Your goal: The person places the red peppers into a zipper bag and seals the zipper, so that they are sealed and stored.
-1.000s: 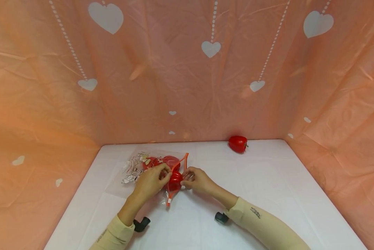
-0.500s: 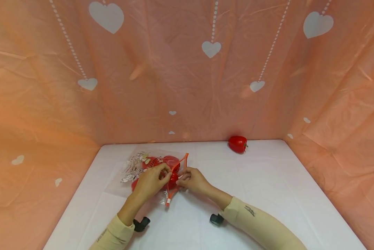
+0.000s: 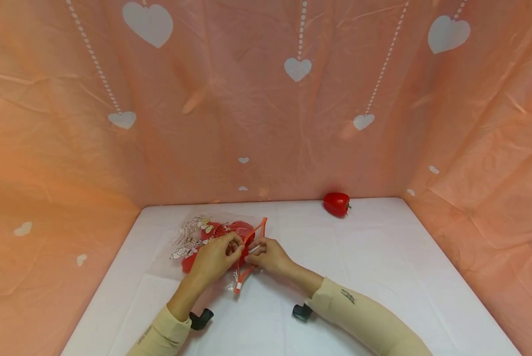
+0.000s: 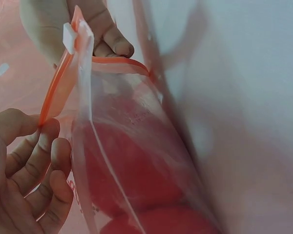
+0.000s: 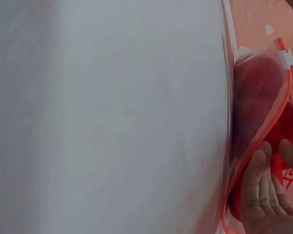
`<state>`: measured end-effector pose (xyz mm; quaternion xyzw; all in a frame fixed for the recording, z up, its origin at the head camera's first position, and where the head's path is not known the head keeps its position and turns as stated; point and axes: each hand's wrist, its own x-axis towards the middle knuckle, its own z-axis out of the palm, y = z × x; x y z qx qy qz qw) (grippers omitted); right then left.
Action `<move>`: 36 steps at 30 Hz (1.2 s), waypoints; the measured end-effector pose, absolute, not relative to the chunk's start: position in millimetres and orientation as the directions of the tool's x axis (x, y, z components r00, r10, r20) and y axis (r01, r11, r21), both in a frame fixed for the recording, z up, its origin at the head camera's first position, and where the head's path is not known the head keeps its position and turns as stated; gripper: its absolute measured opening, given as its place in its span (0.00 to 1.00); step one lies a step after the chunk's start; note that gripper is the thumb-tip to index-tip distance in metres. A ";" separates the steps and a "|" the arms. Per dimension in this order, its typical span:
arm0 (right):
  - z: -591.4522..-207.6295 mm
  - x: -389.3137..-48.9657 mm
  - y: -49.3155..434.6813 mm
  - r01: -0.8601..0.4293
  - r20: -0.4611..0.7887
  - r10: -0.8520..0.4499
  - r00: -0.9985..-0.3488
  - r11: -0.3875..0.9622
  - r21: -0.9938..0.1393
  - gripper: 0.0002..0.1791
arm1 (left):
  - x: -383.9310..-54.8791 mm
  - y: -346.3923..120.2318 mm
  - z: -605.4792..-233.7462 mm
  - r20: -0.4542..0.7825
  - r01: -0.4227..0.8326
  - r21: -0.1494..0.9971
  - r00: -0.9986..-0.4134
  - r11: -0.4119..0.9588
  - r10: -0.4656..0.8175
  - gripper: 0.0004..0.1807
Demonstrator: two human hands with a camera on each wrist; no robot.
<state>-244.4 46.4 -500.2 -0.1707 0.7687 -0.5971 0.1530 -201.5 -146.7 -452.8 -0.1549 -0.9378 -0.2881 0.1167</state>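
A clear printed zipper bag [image 3: 187,235] with an orange zip edge lies on the table, mouth facing right. Red bulky things, pepper-like through the plastic [image 4: 132,170], fill it. My left hand [image 3: 216,254] pinches the orange zip edge [image 4: 51,97] between thumb and forefinger. At the parted mouth is my right hand [image 3: 271,257], its fairly straight fingers [image 5: 256,180] reaching inside against a glossy red pepper [image 5: 289,124]. The thumb stands apart from those fingers. Most of that pepper is hidden by bag and hands. A white slider [image 5: 286,59] sits at the near end of the zip.
Another red bell pepper [image 3: 336,204] lies on its side near the back edge of the white table [image 3: 359,257]. Orange sheeting with white hearts [image 3: 266,123] encloses the back and sides. Dark wrist-camera mounts [image 3: 301,312] hang by both forearms.
My right hand has moved left, pushing the red pepper from the mouth deeper into the bag. The left hand stays on the zip edge. The pepper at the back has not moved.
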 end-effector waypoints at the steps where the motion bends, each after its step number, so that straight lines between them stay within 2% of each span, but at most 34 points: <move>1: -500.8 -244.7 45.6 -0.090 -0.023 -0.445 -0.895 0.230 -0.969 0.15 | -201.6 -146.6 -452.7 0.308 0.358 0.505 -0.925 0.786 0.223 0.04; 6: -502.6 -244.8 41.5 -0.118 0.004 -0.454 -0.891 0.224 -0.968 0.16 | -202.1 -146.4 -452.5 0.309 0.365 0.509 -0.923 0.780 0.230 0.04; 22: -500.7 -243.1 35.9 -0.057 -0.039 -0.451 -0.892 0.197 -0.979 0.14 | -203.3 -146.2 -453.9 0.302 0.357 0.522 -0.927 0.774 0.223 0.05; 36: -494.1 -242.8 55.6 -0.114 -0.015 -0.480 -0.877 0.238 -0.964 0.13 | -201.6 -146.9 -454.2 0.283 0.334 0.525 -0.936 0.783 0.210 0.04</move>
